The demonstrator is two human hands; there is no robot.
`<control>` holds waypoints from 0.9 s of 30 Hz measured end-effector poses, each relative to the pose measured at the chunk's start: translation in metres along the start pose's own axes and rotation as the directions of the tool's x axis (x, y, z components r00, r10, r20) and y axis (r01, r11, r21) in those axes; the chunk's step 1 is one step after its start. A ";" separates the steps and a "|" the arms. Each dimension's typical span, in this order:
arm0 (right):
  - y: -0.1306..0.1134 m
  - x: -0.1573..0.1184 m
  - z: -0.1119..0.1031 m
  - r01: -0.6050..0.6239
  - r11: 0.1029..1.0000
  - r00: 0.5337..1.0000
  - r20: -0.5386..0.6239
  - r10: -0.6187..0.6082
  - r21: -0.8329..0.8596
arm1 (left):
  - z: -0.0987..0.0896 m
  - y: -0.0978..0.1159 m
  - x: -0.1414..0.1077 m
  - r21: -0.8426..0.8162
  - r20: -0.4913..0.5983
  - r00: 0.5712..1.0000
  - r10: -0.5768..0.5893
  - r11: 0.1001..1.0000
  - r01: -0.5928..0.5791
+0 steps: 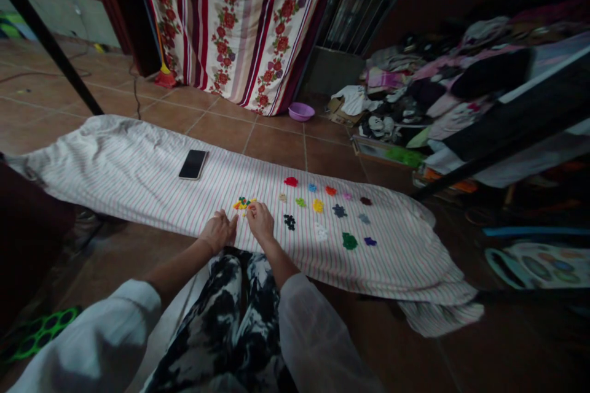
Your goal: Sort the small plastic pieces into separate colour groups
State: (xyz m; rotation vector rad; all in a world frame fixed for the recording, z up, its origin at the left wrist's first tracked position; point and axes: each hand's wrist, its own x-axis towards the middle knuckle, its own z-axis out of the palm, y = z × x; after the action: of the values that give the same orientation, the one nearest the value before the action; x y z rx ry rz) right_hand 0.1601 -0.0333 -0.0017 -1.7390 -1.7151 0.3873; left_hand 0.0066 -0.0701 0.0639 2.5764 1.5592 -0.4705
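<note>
A mixed pile of small yellow, green and red pieces (242,202) lies on a striped cloth (138,178). At the pile's near left, my left hand (216,232) rests low on the cloth, its fingers apart and nothing visible in them. My right hand (260,221) is at the pile's right edge, thumb and fingertips pinched together; whatever is between them is too small to make out. Right of my hands are sorted heaps, among them red (291,182), yellow (318,205), black (289,221), white (321,232) and dark green pieces (350,241).
A phone (193,164) lies on the cloth to the left. Beyond the cloth are a purple basin (301,112) on the tiled floor and a flowered curtain (230,24). Clothes are heaped (428,86) at the right, beside a dark slanting bar (488,153).
</note>
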 end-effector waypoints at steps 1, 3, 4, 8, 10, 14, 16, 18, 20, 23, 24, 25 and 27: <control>0.002 0.000 0.001 -0.014 1.000 0.999 -0.030 0.015 0.028 | 0.009 0.001 -0.005 0.004 -0.078 0.997 -0.013 1.000 0.013; 0.006 0.000 0.002 -0.051 0.994 0.995 -0.085 0.059 0.093 | 0.029 0.004 -0.011 -0.037 -0.211 0.975 -0.066 0.998 0.059; 0.008 0.000 0.003 -0.070 0.990 0.991 -0.108 0.083 0.124 | 0.038 0.007 -0.011 -0.067 -0.248 0.963 -0.107 0.993 0.094; 0.013 0.000 0.004 -0.097 0.973 0.980 -0.151 0.131 0.211 | 0.057 0.020 0.004 -0.166 -0.357 0.901 -0.246 0.966 0.198; 0.013 0.000 0.004 -0.101 0.966 0.977 -0.160 0.142 0.237 | 0.058 0.024 0.018 -0.219 -0.398 0.875 -0.275 0.955 0.200; 0.014 0.000 0.003 -0.134 0.953 0.965 -0.182 0.188 0.272 | 0.053 0.025 0.044 -0.290 -0.443 0.842 -0.308 0.938 0.191; 0.014 0.000 0.003 -0.142 0.949 0.962 -0.185 0.199 0.282 | 0.051 0.024 0.053 -0.287 -0.449 0.840 -0.305 0.940 0.188; 0.014 0.000 0.002 -0.145 0.947 0.961 -0.187 0.204 0.287 | 0.047 0.023 0.060 -0.263 -0.443 0.850 -0.286 0.948 0.181; 0.014 0.000 0.002 -0.135 0.947 0.961 -0.196 0.197 0.290 | 0.043 0.022 0.066 -0.232 -0.434 0.864 -0.254 0.959 0.165; 0.014 -0.001 0.001 -0.104 0.950 0.962 -0.211 0.170 0.293 | 0.037 0.017 0.073 -0.189 -0.439 0.878 -0.191 0.975 0.118; 0.014 -0.001 0.001 -0.097 0.951 0.964 -0.211 0.163 0.294 | 0.036 0.015 0.075 -0.177 -0.450 0.878 -0.163 0.980 0.091; 0.014 -0.001 0.001 -0.093 0.951 0.965 -0.210 0.159 0.295 | 0.034 0.012 0.077 -0.167 -0.465 0.876 -0.130 0.984 0.057; 0.014 -0.001 0.000 -0.095 0.950 0.964 -0.210 0.162 0.298 | 0.031 0.007 0.082 -0.146 -0.493 0.869 -0.043 0.989 -0.033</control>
State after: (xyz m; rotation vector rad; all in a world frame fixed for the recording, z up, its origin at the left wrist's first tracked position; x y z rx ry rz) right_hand 0.1707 -0.0336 -0.0112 -1.6178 -1.3131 0.4464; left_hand 0.0418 -0.0115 0.0089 2.7044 1.6520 0.3373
